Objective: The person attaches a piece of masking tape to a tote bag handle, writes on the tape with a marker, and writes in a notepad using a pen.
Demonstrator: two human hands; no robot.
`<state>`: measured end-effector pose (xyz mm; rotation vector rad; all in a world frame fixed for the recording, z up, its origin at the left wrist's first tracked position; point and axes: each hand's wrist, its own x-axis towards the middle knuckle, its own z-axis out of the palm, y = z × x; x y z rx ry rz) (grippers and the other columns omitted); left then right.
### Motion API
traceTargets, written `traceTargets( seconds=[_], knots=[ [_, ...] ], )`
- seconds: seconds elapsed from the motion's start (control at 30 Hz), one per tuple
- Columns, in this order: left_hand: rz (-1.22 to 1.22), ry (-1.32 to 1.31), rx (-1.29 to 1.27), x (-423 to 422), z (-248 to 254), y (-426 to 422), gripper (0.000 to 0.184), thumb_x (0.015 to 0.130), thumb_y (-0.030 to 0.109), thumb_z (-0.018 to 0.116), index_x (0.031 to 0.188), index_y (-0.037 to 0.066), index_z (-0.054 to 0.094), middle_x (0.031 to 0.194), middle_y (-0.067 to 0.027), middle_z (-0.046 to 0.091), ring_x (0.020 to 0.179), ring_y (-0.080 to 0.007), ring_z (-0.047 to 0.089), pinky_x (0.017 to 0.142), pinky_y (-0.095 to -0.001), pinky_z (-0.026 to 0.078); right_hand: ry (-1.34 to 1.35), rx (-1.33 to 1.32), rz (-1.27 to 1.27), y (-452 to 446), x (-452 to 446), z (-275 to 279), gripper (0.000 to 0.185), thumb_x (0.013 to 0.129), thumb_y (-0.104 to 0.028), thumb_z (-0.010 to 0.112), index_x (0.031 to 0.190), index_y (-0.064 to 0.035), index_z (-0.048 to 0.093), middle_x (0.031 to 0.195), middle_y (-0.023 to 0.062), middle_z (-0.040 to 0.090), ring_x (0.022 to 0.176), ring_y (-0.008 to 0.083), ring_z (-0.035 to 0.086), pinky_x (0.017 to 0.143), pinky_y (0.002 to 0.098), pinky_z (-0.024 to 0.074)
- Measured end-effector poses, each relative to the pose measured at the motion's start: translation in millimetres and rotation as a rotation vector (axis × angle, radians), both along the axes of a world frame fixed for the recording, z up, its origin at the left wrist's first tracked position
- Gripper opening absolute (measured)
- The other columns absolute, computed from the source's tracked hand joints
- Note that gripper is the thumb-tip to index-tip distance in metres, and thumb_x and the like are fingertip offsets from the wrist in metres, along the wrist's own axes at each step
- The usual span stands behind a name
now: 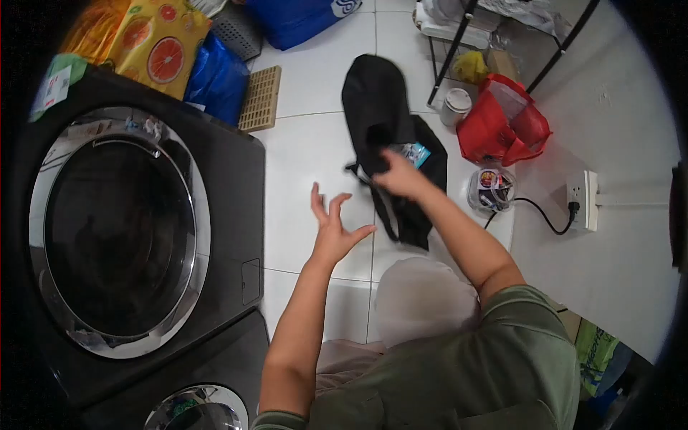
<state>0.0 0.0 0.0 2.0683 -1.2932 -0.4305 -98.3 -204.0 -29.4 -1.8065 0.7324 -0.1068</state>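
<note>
Clock set with 12 directly away from the wearer. Right hand (pixel 401 175): on the mid-part of the black bag (pixel 390 125), fingers bent at a dark fold or opening; blur and cloth hid the tips, so could not tell whether they were clamped on fabric or only resting there. Blue packet (pixel 418 152) showed just beyond the knuckles at 1 o'clock. Left hand (pixel 333 233): at 7 to 8 o'clock of the right, thumb and fingers well apart, nothing between them, above the floor (pixel 308 154).

Step in hand, judged: working at the middle of the black bag with the right hand, the left free. Next move, judged: called for a sure grip on the cloth edge and the left brought across toward 1 o'clock to steady it.

Black bag lay slack on the floor, long axis from about 11:30 to 5:30; rounded end pointed just short of 12, the other toward the wearer. Which end was its top: could not tell.

Farther out from the right hand: cup (pixel 456 107) at 1 o'clock, red bag (pixel 487 125) at 2, tub (pixel 491 193) at 3, washer (pixel 122 236) near 9
</note>
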Motion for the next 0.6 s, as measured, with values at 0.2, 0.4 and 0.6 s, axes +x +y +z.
traceTargets(
  seconds=[0.2,0.4,0.6],
  knots=[
    [0.119,0.309,0.060,-43.9,-28.9,6.8,0.049,0.081,-0.002,0.065,0.122,0.003,0.039,0.104,-0.0167,0.061,0.087,-0.0312,0.066,0.075,-0.0360,0.053,-0.337,0.660,0.310,27.9,-98.0,-5.6,0.063,0.089,-0.018,0.068,0.143,0.0009,0.041,0.129,0.0128,0.058,0.112,0.0161,0.057,0.099,0.0281,0.0442],
    [0.299,0.376,-0.182,-39.5,-50.2,46.9,0.058,0.078,0.009,0.077,0.122,0.003,0.039,0.103,-0.0094,0.047,0.096,-0.0187,0.048,0.083,-0.0317,0.045,0.343,-0.172,-0.012,4.5,-119.1,-116.1,0.034,0.087,-0.016,0.065,0.119,-0.0013,0.064,0.113,0.0226,0.065,0.104,0.0305,0.065,0.091,0.0372,0.0485],
    [-0.037,0.161,0.035,-74.5,-14.9,-15.6,0.019,0.086,0.016,0.067,0.101,0.004,0.064,0.099,-0.0137,0.049,0.094,-0.0274,0.050,0.086,-0.0355,0.043,0.402,-0.616,0.055,8.5,-55.0,-161.3,0.036,0.086,-0.008,0.063,0.122,-0.0004,0.060,0.121,0.0241,0.061,0.110,0.0329,0.061,0.095,0.0383,0.0464]
  ],
)
